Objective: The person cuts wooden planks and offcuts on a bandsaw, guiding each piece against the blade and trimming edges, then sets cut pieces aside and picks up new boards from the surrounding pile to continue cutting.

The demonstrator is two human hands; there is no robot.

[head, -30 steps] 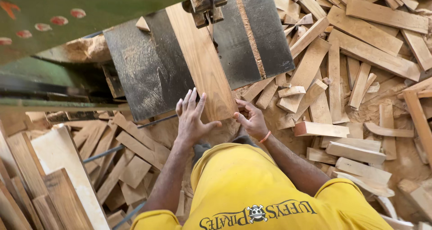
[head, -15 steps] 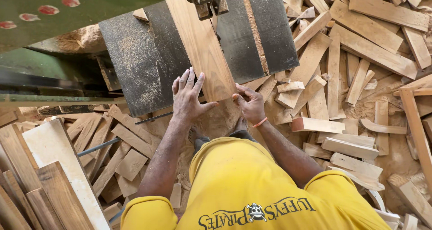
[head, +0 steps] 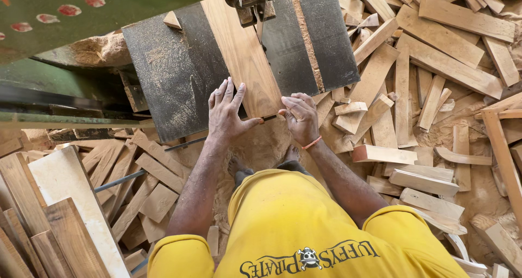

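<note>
Plank [head: 244, 55] on saw table [head: 174, 76], left hand [head: 225, 112] flat, right hand [head: 300, 117] at its end.

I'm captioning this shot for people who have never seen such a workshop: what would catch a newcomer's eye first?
First, the long pale plank lying on the dark, sawdust-strewn saw table at top centre, running under the blade guide. The left hand lies spread flat on the plank's near end, while the right hand pinches its near right corner. All around, chiefly to the right, the floor is heaped with wood offcuts.
</note>
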